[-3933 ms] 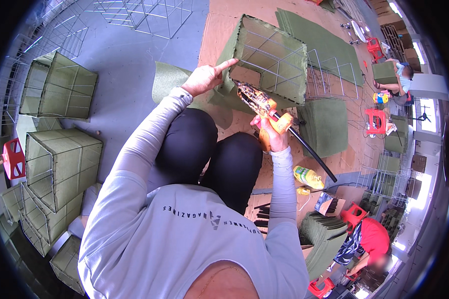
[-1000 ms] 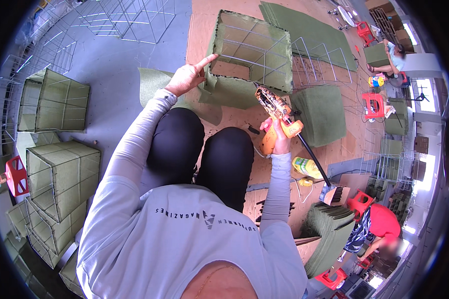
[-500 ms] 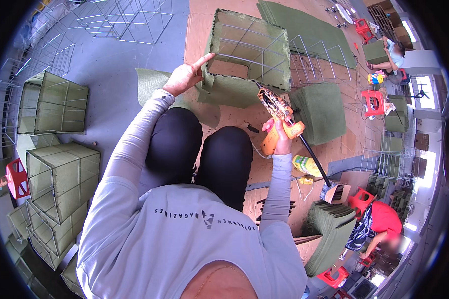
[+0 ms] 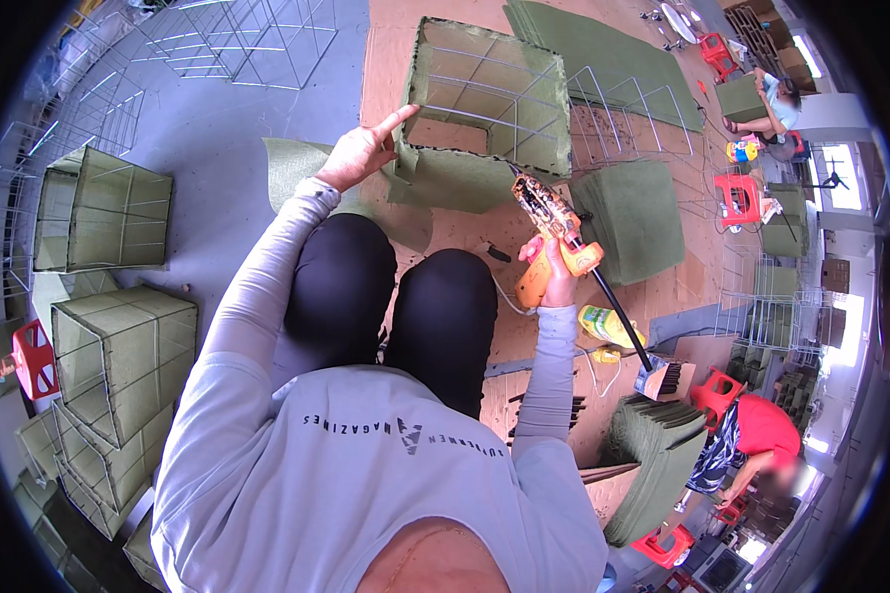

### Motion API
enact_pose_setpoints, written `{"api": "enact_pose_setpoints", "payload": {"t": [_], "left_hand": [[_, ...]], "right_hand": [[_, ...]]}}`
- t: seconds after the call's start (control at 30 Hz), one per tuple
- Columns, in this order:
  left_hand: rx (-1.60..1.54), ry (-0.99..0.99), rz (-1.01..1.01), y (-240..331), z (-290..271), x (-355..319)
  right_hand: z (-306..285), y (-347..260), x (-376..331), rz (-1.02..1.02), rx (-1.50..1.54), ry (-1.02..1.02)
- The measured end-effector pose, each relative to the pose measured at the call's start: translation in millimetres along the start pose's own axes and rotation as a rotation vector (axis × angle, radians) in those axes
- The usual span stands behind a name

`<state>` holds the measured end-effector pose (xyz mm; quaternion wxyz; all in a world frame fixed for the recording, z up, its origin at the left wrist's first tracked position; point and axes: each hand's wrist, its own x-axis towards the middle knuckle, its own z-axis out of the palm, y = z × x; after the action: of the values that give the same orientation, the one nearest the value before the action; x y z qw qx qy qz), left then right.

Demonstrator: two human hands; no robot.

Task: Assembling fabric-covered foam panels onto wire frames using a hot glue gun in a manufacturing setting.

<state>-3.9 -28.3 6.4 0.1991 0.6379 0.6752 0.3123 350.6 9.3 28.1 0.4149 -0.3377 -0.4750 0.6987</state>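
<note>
A green felt-covered wire-frame box (image 4: pixel 485 148) lies just ahead of my knees, its open side showing metal rods inside and dark glue along the rim. My left hand (image 4: pixel 358 156) touches the box's left rim with the index fingertip; the other fingers are partly curled and nothing is seen in them. My right hand (image 4: pixel 556 272) is wrapped round the handle of an orange glue gun (image 4: pixel 585 259), its front smeared with dark glue. The nozzle sits at the near rim of the box, right of the middle. A long black glue stick (image 4: pixel 618 314) runs out of its back.
Green felt sheets are stacked right of the box (image 4: pixel 631 222) and lie beyond it (image 4: pixel 613 64). More covered boxes (image 4: pixel 129 346) stand at the left. Bare wire frames (image 4: pixel 247 44) lie at the far left. A yellow packet (image 4: pixel 608 324) sits by my right forearm. Two people work at the right.
The view has shifted slightly. Both hands, the glue gun and the box keep nearly the same places relative to each other.
</note>
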Motion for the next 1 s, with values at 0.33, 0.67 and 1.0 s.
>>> {"api": "enact_pose_setpoints", "payload": {"t": [0.33, 0.67, 1.0], "left_hand": [[-0.002, -0.011, -0.019, -1, -1, -1], [-0.003, -0.03, -0.027, -2, 0, 1], [0.005, -0.01, -0.02, 1, -2, 0]], "right_hand": [[-1, -5, 0, -0.003, 0.009, -0.004], [-7, -9, -2, 0.01, 0.027, 0.004], [-14, -9, -4, -0.019, 0.057, 0.07]]}}
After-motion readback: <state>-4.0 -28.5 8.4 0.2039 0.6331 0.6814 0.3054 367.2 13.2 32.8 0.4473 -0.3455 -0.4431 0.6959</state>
